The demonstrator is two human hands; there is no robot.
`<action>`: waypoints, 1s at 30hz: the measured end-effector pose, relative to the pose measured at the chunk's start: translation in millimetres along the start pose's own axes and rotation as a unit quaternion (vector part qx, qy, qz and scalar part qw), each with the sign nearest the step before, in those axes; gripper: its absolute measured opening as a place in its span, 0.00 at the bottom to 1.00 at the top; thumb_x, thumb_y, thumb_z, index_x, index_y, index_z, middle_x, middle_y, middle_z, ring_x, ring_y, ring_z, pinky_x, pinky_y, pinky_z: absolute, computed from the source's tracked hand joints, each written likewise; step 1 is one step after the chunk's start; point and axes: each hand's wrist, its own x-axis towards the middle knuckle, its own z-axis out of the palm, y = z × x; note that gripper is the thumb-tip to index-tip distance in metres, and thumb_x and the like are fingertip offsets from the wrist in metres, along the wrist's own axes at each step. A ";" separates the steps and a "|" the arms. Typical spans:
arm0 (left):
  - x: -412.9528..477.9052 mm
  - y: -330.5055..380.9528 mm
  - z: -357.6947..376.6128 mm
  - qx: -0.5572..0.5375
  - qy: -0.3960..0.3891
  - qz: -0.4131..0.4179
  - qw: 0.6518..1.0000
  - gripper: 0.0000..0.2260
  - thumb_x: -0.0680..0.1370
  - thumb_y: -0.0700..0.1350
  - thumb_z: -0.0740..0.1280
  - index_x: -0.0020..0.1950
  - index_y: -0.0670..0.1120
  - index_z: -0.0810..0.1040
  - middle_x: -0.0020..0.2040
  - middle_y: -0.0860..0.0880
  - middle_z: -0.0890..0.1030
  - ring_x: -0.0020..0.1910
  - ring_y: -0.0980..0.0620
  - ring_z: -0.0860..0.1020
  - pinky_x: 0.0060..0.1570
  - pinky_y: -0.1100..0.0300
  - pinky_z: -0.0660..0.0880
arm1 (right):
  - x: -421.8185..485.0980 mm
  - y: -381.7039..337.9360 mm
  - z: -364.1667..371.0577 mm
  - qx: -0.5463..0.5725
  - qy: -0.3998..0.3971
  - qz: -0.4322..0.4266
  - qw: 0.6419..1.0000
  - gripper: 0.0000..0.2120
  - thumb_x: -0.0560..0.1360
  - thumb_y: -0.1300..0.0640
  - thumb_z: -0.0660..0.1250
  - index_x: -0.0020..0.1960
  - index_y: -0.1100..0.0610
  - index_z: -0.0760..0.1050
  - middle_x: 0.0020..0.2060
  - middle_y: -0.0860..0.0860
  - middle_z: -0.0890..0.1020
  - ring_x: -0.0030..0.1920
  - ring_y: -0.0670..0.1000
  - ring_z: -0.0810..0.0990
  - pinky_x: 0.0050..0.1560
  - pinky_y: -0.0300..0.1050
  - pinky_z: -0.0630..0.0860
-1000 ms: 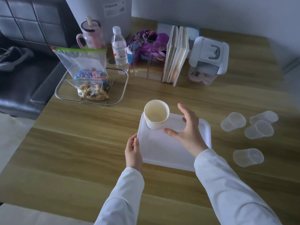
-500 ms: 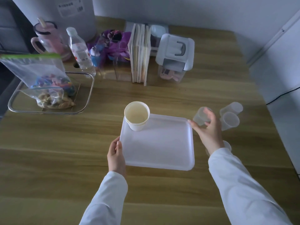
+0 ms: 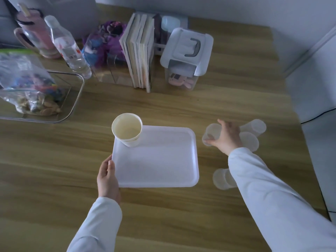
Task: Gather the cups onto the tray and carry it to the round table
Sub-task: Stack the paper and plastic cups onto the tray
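A white tray (image 3: 160, 160) lies on the wooden table, and a white paper cup (image 3: 127, 131) stands upright in its far left corner. My left hand (image 3: 107, 177) grips the tray's near left edge. Right of the tray, my right hand (image 3: 227, 137) is closed around a translucent plastic cup (image 3: 211, 134) tipped on its side. Two more translucent cups (image 3: 252, 133) lie just behind that hand. Another translucent cup (image 3: 222, 179) lies nearer me, partly hidden by my right sleeve.
At the back of the table (image 3: 54, 179) stand books (image 3: 140, 55), a white lidded box (image 3: 185, 57), a water bottle (image 3: 69, 50) and a pink mug (image 3: 34, 37). A wire basket (image 3: 76, 99) with a snack bag is at the left. The table's edge runs close on the right.
My right hand left the paper cup on the tray, swung right to the plastic cups and closed on the nearest one. My left hand stayed on the tray edge.
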 end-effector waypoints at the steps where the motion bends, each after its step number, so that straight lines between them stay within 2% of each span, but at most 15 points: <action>1: -0.4 -0.6 0.7 -0.001 0.004 0.001 1.000 0.12 0.80 0.46 0.57 0.47 0.59 0.78 0.57 0.45 0.79 0.54 0.46 0.76 0.62 0.44 0.72 | 1.9 0.8 1.0 -0.008 -0.005 -0.001 1.000 0.44 0.64 0.48 0.74 0.72 0.58 0.56 0.69 0.61 0.63 0.70 0.61 0.58 0.71 0.54 0.56; 6: -2.7 -2.5 1.4 -0.008 0.009 -0.002 1.000 0.12 0.80 0.46 0.57 0.46 0.59 0.78 0.55 0.47 0.79 0.55 0.45 0.76 0.63 0.42 0.72 | 5.6 3.2 3.8 0.003 -0.007 0.002 1.000 0.38 0.66 0.53 0.73 0.70 0.57 0.59 0.68 0.61 0.65 0.69 0.60 0.62 0.68 0.51 0.59; 12: -2.4 -3.6 1.3 -0.013 -0.006 -0.009 1.000 0.12 0.80 0.46 0.57 0.47 0.59 0.78 0.56 0.46 0.79 0.59 0.43 0.76 0.64 0.42 0.71 | -4.2 -3.2 -7.8 0.042 0.013 0.006 0.999 0.37 0.67 0.54 0.73 0.70 0.56 0.59 0.67 0.59 0.65 0.68 0.59 0.63 0.67 0.51 0.62; 15: -4.0 -3.8 0.2 -0.019 -0.018 -0.007 1.000 0.11 0.80 0.47 0.57 0.47 0.59 0.78 0.57 0.46 0.79 0.62 0.40 0.75 0.64 0.41 0.70 | -18.5 -15.4 -24.8 0.064 0.051 -0.031 0.996 0.37 0.66 0.54 0.73 0.70 0.55 0.60 0.64 0.59 0.67 0.67 0.59 0.66 0.66 0.52 0.65; 18: -7.8 -3.0 -1.3 -0.020 -0.029 -0.011 0.999 0.11 0.80 0.46 0.57 0.47 0.59 0.78 0.56 0.46 0.79 0.62 0.40 0.76 0.64 0.41 0.71 | -36.7 -33.4 -37.9 0.085 0.068 -0.092 0.990 0.37 0.65 0.53 0.74 0.69 0.56 0.62 0.63 0.58 0.68 0.65 0.56 0.68 0.66 0.48 0.65; 22: -15.1 -0.6 -2.5 -0.027 -0.040 -0.007 0.999 0.11 0.80 0.45 0.57 0.48 0.57 0.78 0.55 0.46 0.79 0.57 0.43 0.76 0.63 0.43 0.71 | -61.3 -61.6 -39.6 0.101 0.035 -0.158 0.982 0.36 0.64 0.54 0.75 0.68 0.55 0.63 0.63 0.56 0.69 0.61 0.52 0.71 0.61 0.40 0.65; 27: -22.8 3.3 -10.3 -0.029 -0.054 -0.002 0.998 0.12 0.80 0.45 0.57 0.47 0.58 0.78 0.55 0.46 0.79 0.57 0.44 0.77 0.62 0.44 0.72 | -84.2 -90.3 -12.2 0.086 -0.004 -0.189 0.978 0.37 0.63 0.54 0.76 0.68 0.55 0.64 0.63 0.55 0.70 0.66 0.53 0.67 0.64 0.38 0.60; 30: -27.3 5.8 -15.2 -0.030 -0.060 0.001 0.998 0.12 0.80 0.44 0.57 0.47 0.57 0.78 0.54 0.47 0.79 0.55 0.46 0.76 0.60 0.47 0.72 | -93.7 -101.1 3.7 0.080 -0.013 -0.191 0.978 0.38 0.63 0.53 0.76 0.69 0.55 0.62 0.63 0.56 0.68 0.66 0.54 0.66 0.67 0.43 0.63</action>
